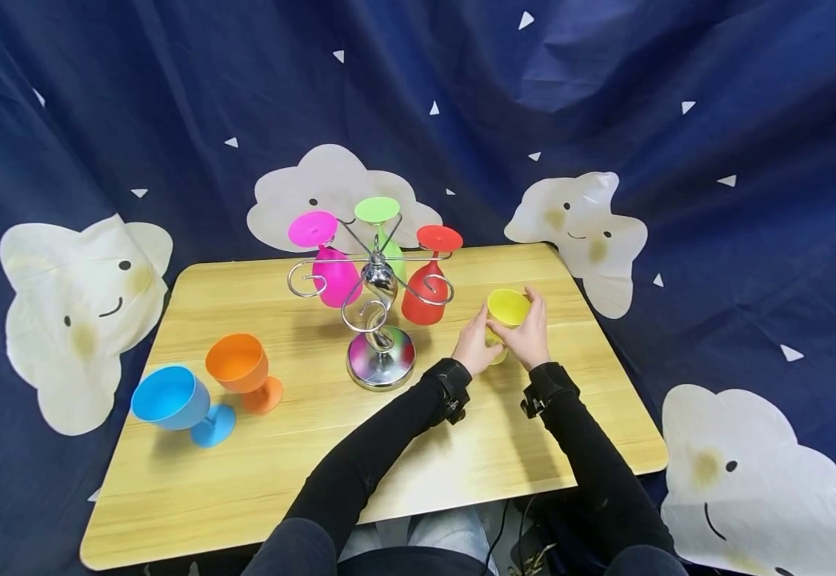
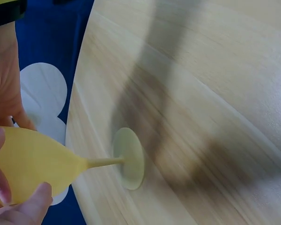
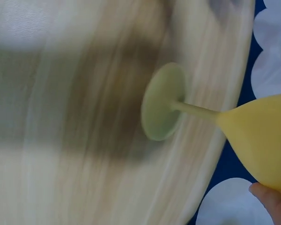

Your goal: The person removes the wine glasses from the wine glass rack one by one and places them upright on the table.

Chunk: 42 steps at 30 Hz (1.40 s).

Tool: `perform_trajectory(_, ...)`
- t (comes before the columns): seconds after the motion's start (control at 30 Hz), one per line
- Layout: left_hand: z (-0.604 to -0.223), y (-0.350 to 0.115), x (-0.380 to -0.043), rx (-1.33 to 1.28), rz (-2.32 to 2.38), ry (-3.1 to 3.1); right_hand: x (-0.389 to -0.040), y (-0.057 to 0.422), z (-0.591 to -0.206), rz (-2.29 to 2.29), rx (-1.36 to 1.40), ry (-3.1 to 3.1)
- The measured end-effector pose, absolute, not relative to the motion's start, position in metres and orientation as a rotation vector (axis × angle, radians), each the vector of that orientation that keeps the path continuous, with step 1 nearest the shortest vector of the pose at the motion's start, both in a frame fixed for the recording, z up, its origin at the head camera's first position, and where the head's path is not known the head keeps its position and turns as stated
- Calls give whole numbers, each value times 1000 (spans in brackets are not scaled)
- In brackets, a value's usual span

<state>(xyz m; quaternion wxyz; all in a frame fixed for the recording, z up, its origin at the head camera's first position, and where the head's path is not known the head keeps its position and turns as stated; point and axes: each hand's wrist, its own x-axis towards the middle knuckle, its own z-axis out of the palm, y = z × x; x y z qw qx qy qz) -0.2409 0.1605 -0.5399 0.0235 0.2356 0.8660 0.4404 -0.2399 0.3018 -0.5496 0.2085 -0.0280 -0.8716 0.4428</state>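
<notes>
Both hands hold a yellow plastic goblet (image 1: 508, 307) upright at the right part of the table, its bowl mouth facing up. My left hand (image 1: 477, 346) grips the bowl from the left, and my right hand (image 1: 531, 334) has its fingers and thumb on the right side. In the left wrist view the goblet's stem and round foot (image 2: 129, 158) show below the bowl. Whether that foot touches the wood or hangs just above it, I cannot tell. The right wrist view shows the same bowl (image 3: 262, 140) with a fingertip against it.
A chrome goblet rack (image 1: 382, 360) stands mid-table, with magenta (image 1: 336, 276), light green (image 1: 378, 210) and red (image 1: 423, 300) goblets hanging upside down. Orange (image 1: 238, 364) and blue (image 1: 173, 398) goblets stand on the left of the wooden table (image 1: 302, 480). A dark blue curtain (image 1: 461, 64) surrounds it.
</notes>
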Motion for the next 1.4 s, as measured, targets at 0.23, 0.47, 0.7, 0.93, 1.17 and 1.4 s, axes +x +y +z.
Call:
perform_trajectory(0.23,-538,153,-238,731,1328,2657,-240,300,-554,1249,-91,-2438)
perform_trajectory(0.47,-521,132,-216,821,1359,2645,-237,299,-546,1252,-124,-2452)
perform_trajectory(0.7,-474,82,-180,1021,1473,2624,-239,291,-504,1092,-22,-2508)
perform_trajectory(0.93,-416,41,-159,1358,1619,2742,-251,270,-451,874,111,-2446)
perform_trajectory(1.17,-400,-3,-156,1359,1331,3271,-273,241,-413,1150,176,-2512)
perform_trajectory(1.4,-412,-26,-164,1225,1245,3466,-291,218,-390,1766,-84,-2559)
